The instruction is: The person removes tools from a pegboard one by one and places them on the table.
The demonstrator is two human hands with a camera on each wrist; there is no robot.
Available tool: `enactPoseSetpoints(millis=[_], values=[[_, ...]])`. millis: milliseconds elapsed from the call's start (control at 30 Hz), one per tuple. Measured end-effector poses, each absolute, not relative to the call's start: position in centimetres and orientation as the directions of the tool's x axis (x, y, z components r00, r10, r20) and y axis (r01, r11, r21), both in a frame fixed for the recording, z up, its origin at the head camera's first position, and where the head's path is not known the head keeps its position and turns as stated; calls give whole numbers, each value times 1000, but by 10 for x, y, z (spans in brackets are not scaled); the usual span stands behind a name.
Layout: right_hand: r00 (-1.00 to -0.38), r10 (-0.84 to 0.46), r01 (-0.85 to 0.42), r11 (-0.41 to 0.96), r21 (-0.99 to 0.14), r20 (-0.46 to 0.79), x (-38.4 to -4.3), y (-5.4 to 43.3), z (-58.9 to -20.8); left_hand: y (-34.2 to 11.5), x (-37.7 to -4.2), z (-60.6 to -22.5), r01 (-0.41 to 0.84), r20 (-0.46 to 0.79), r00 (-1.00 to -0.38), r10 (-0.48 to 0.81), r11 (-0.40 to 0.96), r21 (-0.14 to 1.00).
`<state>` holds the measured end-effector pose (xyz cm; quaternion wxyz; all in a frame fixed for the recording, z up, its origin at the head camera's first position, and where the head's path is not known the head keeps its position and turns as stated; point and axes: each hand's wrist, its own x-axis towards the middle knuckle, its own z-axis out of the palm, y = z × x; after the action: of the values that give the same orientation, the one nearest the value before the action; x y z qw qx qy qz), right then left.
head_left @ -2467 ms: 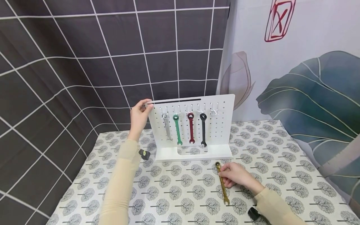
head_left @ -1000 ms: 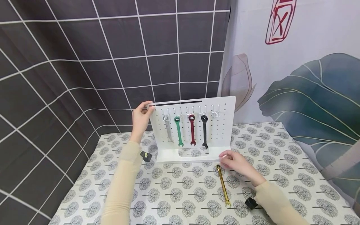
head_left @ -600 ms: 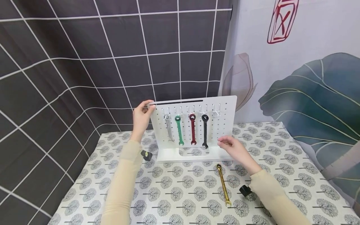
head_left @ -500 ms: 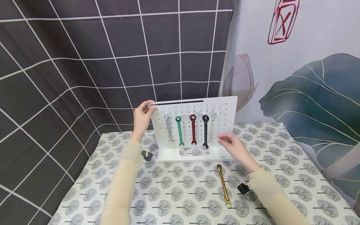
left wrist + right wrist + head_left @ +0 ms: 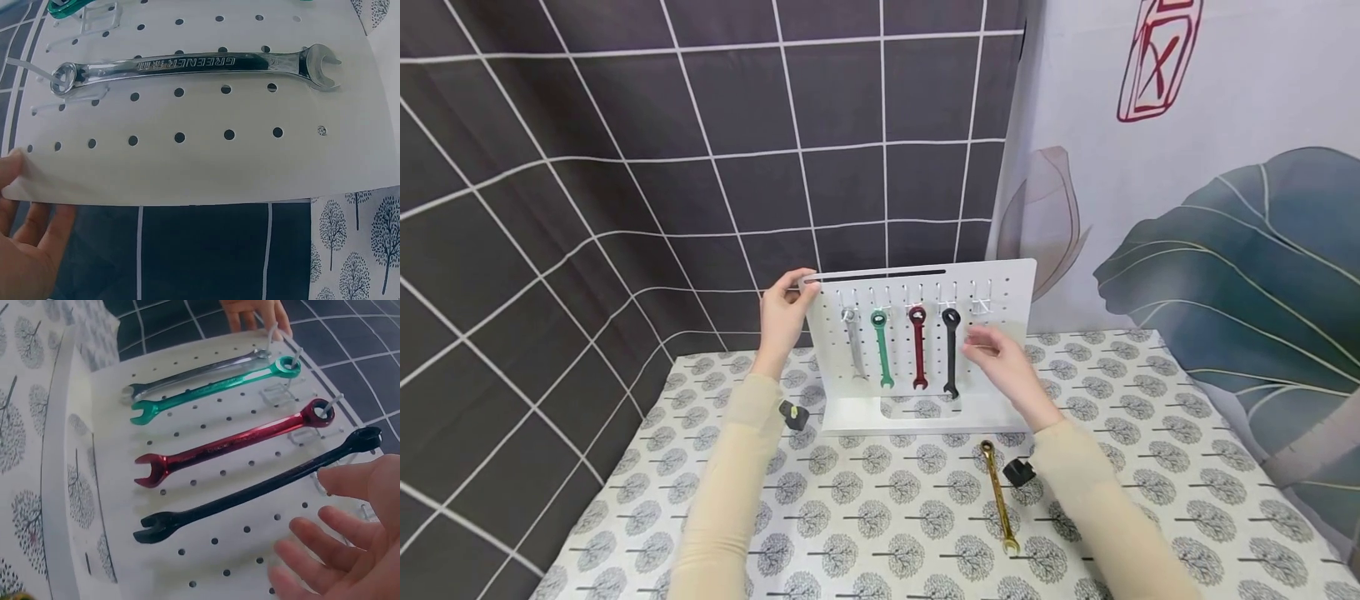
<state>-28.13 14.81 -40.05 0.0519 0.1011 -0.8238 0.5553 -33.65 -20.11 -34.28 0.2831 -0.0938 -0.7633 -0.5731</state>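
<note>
My left hand (image 5: pixel 781 321) pinches the upper left corner of a white pegboard stand (image 5: pixel 1011 312), thumb in front and fingers behind. On its hooks hang a silver wrench (image 5: pixel 187 64), a green wrench (image 5: pixel 883 350), a red wrench (image 5: pixel 918 350) and a black wrench (image 5: pixel 951 354). Beside the black wrench is my right hand (image 5: pixel 1003 362), holding nothing, its fingers spread and slightly bent. In the right wrist view its thumb is close to the black wrench's ring end; whether they touch I cannot tell. A gold wrench (image 5: pixel 998 497) lies on the table in front of the stand.
A bare hook (image 5: pixel 981 307) sits at the board's right. The table (image 5: pixel 805 567) has a tree-print cloth. Behind stand a dark gridded curtain (image 5: pixel 842 108) and a pale curtain (image 5: pixel 1067 67) with leaf prints.
My right hand has let go of the gold wrench on the table, then risen and moved left to beside the black wrench. My left hand keeps its grip on the board.
</note>
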Motion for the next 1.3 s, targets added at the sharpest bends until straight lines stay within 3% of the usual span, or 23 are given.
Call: enactPoseSetpoints(millis=[267,767,1300], values=[[-965,-152,-252,288,-924,216,-288,130,-397,-201,-335,-341,463,538,-824,-178,334,821],[-968,-132,-247,336,-909,214,-277,120,-399,-200,-335,-344,461,541,-820,-190,342,819],[-960,-162,-270,297,-916,230,-274,124,-399,-200,-335,-344,449,534,-824,-191,354,820]])
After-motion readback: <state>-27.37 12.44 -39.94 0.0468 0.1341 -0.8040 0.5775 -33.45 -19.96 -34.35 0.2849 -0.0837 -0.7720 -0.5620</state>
